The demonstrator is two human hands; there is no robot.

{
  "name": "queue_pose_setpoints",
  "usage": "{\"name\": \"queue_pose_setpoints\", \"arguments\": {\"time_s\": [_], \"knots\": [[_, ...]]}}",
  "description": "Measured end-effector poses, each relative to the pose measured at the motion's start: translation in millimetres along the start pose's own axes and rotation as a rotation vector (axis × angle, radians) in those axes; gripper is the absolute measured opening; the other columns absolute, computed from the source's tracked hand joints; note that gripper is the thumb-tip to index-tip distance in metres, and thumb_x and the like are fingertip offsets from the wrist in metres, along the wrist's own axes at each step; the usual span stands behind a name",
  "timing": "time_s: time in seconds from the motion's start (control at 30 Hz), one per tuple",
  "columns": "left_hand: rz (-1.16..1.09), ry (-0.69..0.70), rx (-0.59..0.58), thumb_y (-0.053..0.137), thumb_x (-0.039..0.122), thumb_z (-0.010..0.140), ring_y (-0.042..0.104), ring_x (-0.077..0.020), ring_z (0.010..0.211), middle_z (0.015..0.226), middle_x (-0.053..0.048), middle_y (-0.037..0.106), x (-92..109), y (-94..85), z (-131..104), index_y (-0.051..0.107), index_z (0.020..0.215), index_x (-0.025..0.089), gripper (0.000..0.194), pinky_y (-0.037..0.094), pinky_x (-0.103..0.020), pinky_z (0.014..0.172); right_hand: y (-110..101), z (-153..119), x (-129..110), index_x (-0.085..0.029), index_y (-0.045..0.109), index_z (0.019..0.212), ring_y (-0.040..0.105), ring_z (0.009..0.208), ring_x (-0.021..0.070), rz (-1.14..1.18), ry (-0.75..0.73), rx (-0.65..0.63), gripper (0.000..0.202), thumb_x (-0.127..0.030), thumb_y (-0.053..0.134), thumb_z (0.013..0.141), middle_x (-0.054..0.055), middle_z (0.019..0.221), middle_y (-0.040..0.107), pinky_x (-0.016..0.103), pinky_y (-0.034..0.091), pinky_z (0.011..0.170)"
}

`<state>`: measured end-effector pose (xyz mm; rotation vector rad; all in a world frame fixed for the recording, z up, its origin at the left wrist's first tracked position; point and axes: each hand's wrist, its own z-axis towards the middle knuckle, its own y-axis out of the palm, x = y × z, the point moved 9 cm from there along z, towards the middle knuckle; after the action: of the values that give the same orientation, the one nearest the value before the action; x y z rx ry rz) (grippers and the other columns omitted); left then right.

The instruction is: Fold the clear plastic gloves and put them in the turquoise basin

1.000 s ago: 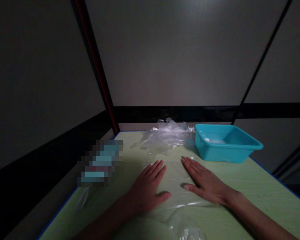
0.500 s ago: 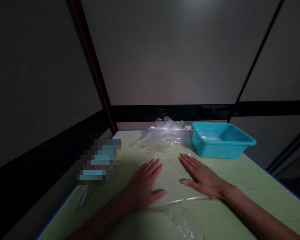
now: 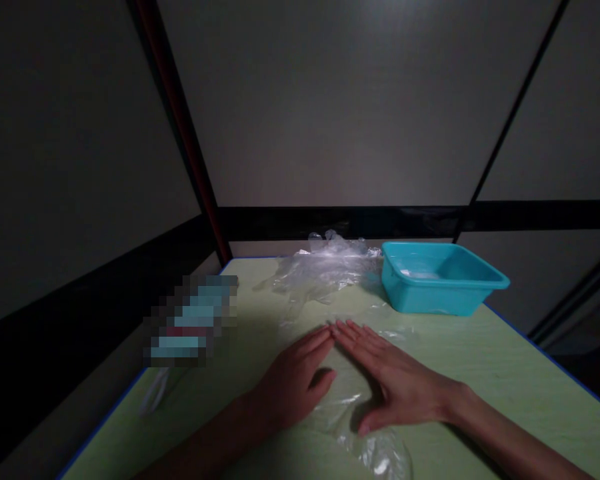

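Note:
A clear, thin plastic sheet or bag [image 3: 380,453] lies on the pale green table [image 3: 520,393], its near part crinkled and shiny. My left hand [image 3: 300,380] rests on it, palm down with the fingers stretched out and the thumb apart. From the right, my right hand [image 3: 390,377] lies on the plastic too, fingers extended and thumb spread toward me. The fingertips of both hands meet or nearly meet at the middle. Neither hand grips anything. Beyond them is a heap of crumpled clear plastic [image 3: 330,267].
A turquoise plastic basin [image 3: 437,297] stands at the back right of the table. At the left edge lies a blurred-out bluish object [image 3: 195,320] with a white loop [image 3: 155,390]. Grey wall panels rise behind the table.
Both hands have come together from apart, my right hand moving left and its thumb nearer to me. The plastic under them has become more wrinkled.

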<state>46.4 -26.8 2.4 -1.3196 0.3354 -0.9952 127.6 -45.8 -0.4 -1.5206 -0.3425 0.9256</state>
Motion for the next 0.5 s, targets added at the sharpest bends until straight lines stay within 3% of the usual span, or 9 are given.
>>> {"name": "queue_pose_setpoints", "arguments": {"time_s": [0.2, 0.33, 0.5], "knots": [[0.071, 0.052, -0.192, 0.044, 0.038, 0.081, 0.018, -0.0206, 0.128, 0.138, -0.011, 0.024, -2.1, 12.0, -4.7, 0.028, 0.131, 0.012, 0.059, 0.019, -0.039, 0.104, 7.3, -4.1, 1.3, -0.016, -0.003, 0.136, -0.004, 0.128, 0.0264, 0.039, -0.008, -0.053, 0.108, -0.061, 0.059, 0.059, 0.008, 0.142, -0.006, 0.041, 0.0, 0.104], [0.09, 0.039, -0.235, 0.04, 0.042, 0.082, 0.012, -0.0203, 0.129, 0.141, -0.007, 0.015, -5.4, 12.9, -6.4, 0.024, 0.132, 0.017, 0.059, 0.014, -0.039, 0.105, 6.1, -8.0, 1.4, -0.017, -0.004, 0.136, -0.004, 0.128, 0.027, 0.049, -0.01, -0.085, 0.109, -0.062, 0.059, 0.058, 0.008, 0.142, -0.008, 0.042, 0.001, 0.104], [0.078, 0.027, -0.247, 0.041, 0.045, 0.081, 0.011, -0.0203, 0.129, 0.141, -0.007, 0.015, -4.6, 13.3, -6.6, 0.025, 0.132, 0.017, 0.06, 0.013, -0.039, 0.105, -1.6, -14.0, -4.1, -0.019, -0.002, 0.136, -0.003, 0.128, 0.0283, 0.068, -0.03, -0.113, 0.108, -0.058, 0.062, 0.058, 0.008, 0.142, -0.006, 0.044, 0.004, 0.103]]}}
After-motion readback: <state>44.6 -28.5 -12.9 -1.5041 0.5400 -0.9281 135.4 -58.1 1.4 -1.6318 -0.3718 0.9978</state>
